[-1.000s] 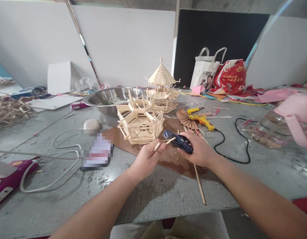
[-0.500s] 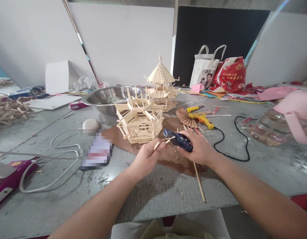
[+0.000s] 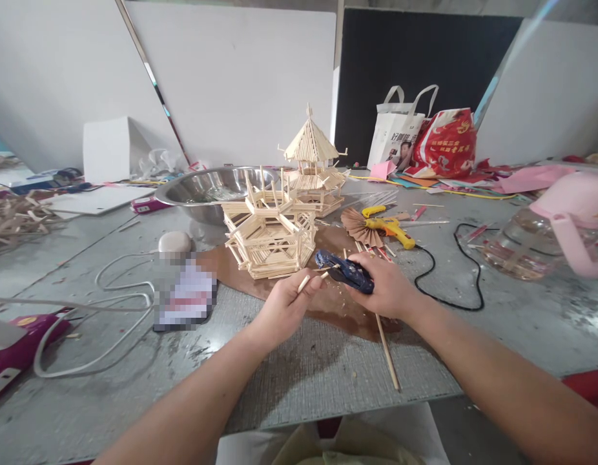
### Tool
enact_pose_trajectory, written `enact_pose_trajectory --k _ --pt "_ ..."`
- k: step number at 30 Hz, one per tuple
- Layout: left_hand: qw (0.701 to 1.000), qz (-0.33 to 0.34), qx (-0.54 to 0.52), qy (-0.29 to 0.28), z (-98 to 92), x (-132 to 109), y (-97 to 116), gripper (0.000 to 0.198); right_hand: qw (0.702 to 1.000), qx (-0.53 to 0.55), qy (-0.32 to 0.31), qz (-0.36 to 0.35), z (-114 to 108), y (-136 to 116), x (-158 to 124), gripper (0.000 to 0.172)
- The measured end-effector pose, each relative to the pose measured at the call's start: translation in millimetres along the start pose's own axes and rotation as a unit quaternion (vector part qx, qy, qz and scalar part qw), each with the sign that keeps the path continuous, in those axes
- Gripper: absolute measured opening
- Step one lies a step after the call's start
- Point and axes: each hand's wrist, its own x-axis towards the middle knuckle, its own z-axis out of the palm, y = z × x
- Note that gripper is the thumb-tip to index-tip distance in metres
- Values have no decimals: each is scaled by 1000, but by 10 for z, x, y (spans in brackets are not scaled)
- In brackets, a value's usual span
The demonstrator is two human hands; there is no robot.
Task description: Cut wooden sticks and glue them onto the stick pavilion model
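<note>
My left hand (image 3: 285,309) is closed on thin wooden sticks (image 3: 303,283), pinched between thumb and fingers; pale ends show on both sides of the thumb. My right hand (image 3: 383,284) wraps around a pair of dark blue-handled clippers (image 3: 350,274). The clippers' jaws are at the tip of a stick from the left hand; whether they are closed on it is hard to make out. Just beyond my left hand stands a six-sided wooden stick frame (image 3: 270,242), open at the top. A long loose stick (image 3: 387,355) lies below my right hand.
A pagoda-like stick model (image 3: 310,155) with a pointed roof stands behind, beside a metal basin (image 3: 183,194). To the right are a yellow glue gun (image 3: 398,234) with its black cord and a pink-lidded jug (image 3: 526,239). A brown sheet (image 3: 338,310) lies under the hands; a white cable (image 3: 100,373) runs left.
The clippers' jaws have come slightly closer around the stick tip by my left hand. The whole view has shifted a little; both hands keep their holds.
</note>
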Motion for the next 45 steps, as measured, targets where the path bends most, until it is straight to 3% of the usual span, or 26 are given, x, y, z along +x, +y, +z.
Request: enact_pose_trajectory --k 23,39,45 --pt "1000 -26 2 5 19 6 -24 30 997 0 -55 47 -37 -40 -7 24" --pt "999 -35 -14 10 33 25 -48 31 996 -17 -43 71 -38 -60 -17 24" --pt "998 -4 27 56 52 32 -53 23 997 -16 -36 68 -13 -40 5 24"
